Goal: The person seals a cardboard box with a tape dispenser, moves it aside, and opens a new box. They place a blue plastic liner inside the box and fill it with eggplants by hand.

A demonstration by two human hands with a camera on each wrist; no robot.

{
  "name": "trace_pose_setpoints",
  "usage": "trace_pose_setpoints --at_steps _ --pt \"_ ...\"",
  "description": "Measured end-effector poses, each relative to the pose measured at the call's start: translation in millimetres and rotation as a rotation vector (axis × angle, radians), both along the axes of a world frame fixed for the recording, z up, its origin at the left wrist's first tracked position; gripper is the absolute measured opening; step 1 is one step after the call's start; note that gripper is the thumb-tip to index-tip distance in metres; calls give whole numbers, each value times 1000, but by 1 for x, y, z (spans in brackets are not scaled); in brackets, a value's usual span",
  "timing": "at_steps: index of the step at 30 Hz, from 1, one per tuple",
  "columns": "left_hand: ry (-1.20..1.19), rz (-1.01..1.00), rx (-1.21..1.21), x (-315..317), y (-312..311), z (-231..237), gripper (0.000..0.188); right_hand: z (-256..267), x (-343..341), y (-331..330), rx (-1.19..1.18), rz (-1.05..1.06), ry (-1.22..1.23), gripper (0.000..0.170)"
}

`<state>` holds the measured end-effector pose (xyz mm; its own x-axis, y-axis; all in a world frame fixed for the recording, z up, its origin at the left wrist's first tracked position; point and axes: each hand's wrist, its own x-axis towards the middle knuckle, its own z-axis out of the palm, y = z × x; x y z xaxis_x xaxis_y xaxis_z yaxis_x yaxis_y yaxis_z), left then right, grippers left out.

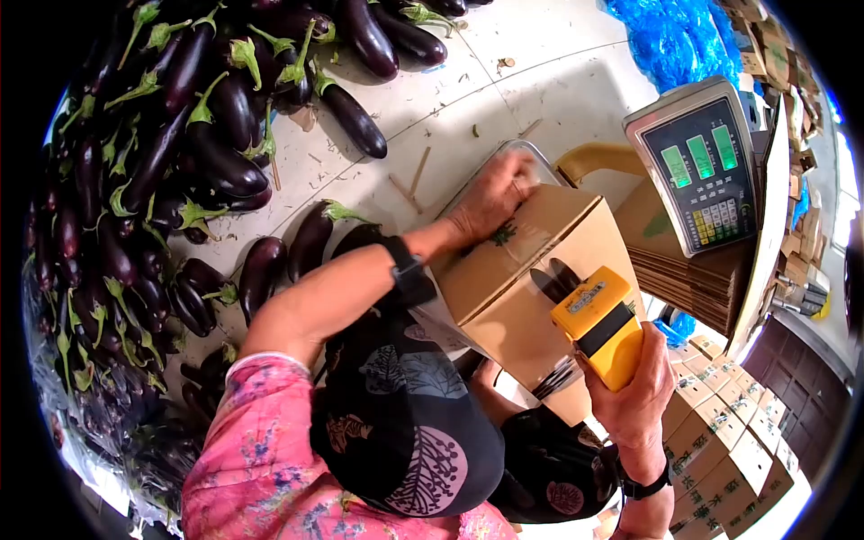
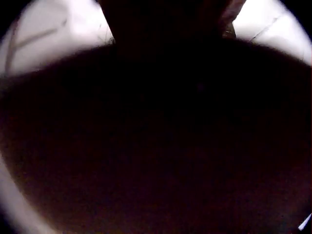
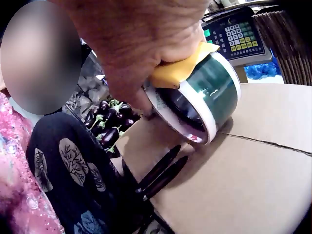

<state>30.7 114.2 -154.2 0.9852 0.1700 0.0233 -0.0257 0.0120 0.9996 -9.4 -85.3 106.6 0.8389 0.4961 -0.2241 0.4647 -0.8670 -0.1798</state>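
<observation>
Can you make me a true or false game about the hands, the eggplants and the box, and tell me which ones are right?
1. The right hand holds a yellow tape dispenser. True.

2. The big heap of eggplants is stacked on top of the cardboard box. False: the heap lies on the floor.

3. The left hand is holding up an eggplant. False: it is at the far edge of the box, with no eggplant in it.

4. The scale display is lit up green. True.

5. The crumpled plastic at the top of the head view is red. False: it is blue.

6. The person's sleeve is pink with a pattern. True.
</observation>
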Motion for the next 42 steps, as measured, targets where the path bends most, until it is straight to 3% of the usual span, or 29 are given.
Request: trace_pose_setpoints --at_steps 3,4,7,8,10,13,16,19,21,23,28,32,36,42 --pt "-436 33 488 -1 1 -61 35 0 0 -6 14 -4 10 65" --pt "-316 21 392 -3 -1 -62 36 1 1 -6 22 6 -1 65" --pt "-296 -44 439 0 4 -52 31 2 -1 -5 69 -2 -20 64" --pt "-84 -64 274 2 2 -46 33 3 1 -6 84 -12 -34 64" --pt "354 -114 -56 -3 6 18 38 4 0 -7 77 -9 -17 65" --pt "72 -102 -50 -4 7 102 41 0 -2 -10 97 -13 -19 66" --pt "-59 -143 305 -4 -5 140 47 0 0 -14 136 -17 -15 65" --pt "-24 -209 470 0 -9 143 46 0 1 -19 167 -27 6 57" --pt "-168 -212 647 5 -10 113 49 6 3 -19 177 28 6 53" --pt "0 -174 650 2 -9 133 54 14 6 -24 215 42 14 52" --pt "64 -207 748 -1 -8 153 49 32 -9 -77 144 45 -3 54" --pt "61 -224 784 2 -9 151 49 30 -34 -146 77 -73 -16 57" --pt "83 -225 792 2 -7 149 51 11 -65 -223 94 -163 -89 62" --pt "71 -230 812 1 -9 156 52 -23 -87 -256 192 -209 -48 61"
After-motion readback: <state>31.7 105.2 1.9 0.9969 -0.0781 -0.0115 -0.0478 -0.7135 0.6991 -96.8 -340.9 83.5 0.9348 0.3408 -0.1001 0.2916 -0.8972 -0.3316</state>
